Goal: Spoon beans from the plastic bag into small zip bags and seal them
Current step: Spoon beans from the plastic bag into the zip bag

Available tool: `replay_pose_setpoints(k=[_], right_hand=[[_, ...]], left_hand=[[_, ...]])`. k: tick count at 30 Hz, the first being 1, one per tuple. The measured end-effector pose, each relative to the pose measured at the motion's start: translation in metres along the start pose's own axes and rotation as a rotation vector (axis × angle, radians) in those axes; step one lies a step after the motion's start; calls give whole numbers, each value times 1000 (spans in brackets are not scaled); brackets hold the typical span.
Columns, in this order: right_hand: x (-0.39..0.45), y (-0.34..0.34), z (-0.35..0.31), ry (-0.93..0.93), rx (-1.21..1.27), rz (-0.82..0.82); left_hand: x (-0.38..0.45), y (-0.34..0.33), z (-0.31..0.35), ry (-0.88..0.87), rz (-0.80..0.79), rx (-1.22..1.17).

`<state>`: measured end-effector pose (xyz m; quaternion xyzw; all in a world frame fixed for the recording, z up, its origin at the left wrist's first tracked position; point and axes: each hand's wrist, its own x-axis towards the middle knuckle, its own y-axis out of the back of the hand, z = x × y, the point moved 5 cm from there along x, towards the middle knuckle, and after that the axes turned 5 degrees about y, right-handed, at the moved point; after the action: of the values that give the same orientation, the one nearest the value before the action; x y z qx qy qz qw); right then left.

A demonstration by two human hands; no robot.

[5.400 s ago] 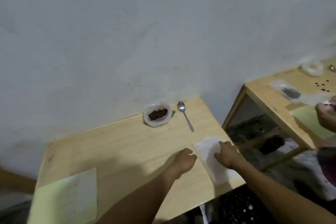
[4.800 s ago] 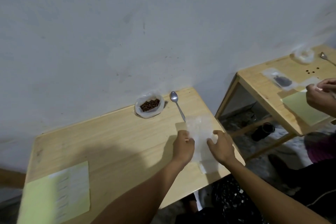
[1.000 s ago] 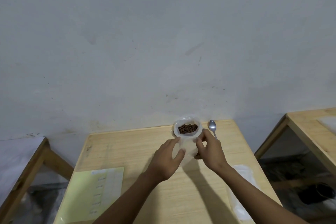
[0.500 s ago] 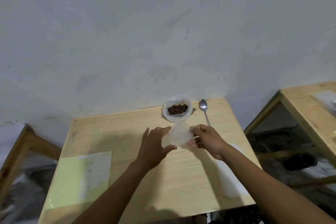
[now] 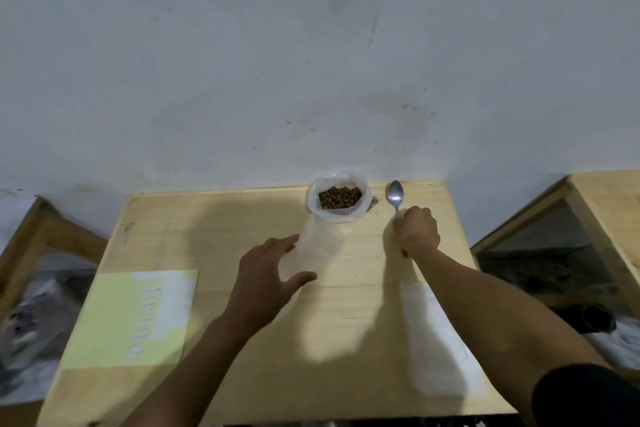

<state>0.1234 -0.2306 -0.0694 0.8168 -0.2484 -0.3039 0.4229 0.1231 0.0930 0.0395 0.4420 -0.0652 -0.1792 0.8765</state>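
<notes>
A clear plastic bag (image 5: pixel 337 215) with brown beans (image 5: pixel 340 197) in it stands open at the back of the wooden table (image 5: pixel 214 218), against the wall. My left hand (image 5: pixel 268 279) holds a small clear zip bag (image 5: pixel 317 243) upright just in front of the bean bag. To the right lies a metal spoon (image 5: pixel 395 193), its bowl toward the wall. My right hand (image 5: pixel 417 230) is closed over the spoon's handle, which it hides.
A stack of small clear zip bags (image 5: pixel 436 336) lies at the table's front right. A yellow-green sheet with white labels (image 5: pixel 133 319) lies at the front left. Other wooden tables stand to the right (image 5: pixel 602 215) and left (image 5: pixel 31 236).
My right hand let go of the small zip bag and moved right onto the spoon's handle. My left hand keeps the zip bag and has raised it upright in front of the bean bag.
</notes>
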Motion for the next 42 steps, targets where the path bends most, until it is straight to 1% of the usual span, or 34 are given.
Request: replay_pose_setpoints(k=[2,6,10,13,17,21,23,26,29,31,33,39,42], right_hand=[[4,-4,-1,-16,1,-4],[7,-11,-2,-116,143,-31],[5,-4,1,-225,243,-13],[-3,8,7,-148,310,0],[-26,33,2,-61,462,79],[-49,66,-23,150,544,137],[-56,80,-32,209,576,181],[-67,97,-49,245,790,202],[-72,105,-65,248,1037,272],[-69,100,-72,237,1131,311],[-64,88,-78,252,1139,294],[-53,40,-81,280,848,230],[-46,16,-74,253,761,215]], left_hand=[[1,4,-3,9,10,4],[3,8,-4,19,3,18],[4,10,-4,11,-10,31],[4,14,-6,14,-22,33],[7,22,-13,58,-45,-2],[15,29,-13,71,-27,-29],[18,29,-13,73,-21,-36],[21,27,-12,71,-23,-43],[23,26,-11,60,-15,-66],[24,27,-12,58,-5,-76],[26,28,-14,57,-2,-73],[32,30,-23,74,8,-69],[34,30,-28,89,19,-69]])
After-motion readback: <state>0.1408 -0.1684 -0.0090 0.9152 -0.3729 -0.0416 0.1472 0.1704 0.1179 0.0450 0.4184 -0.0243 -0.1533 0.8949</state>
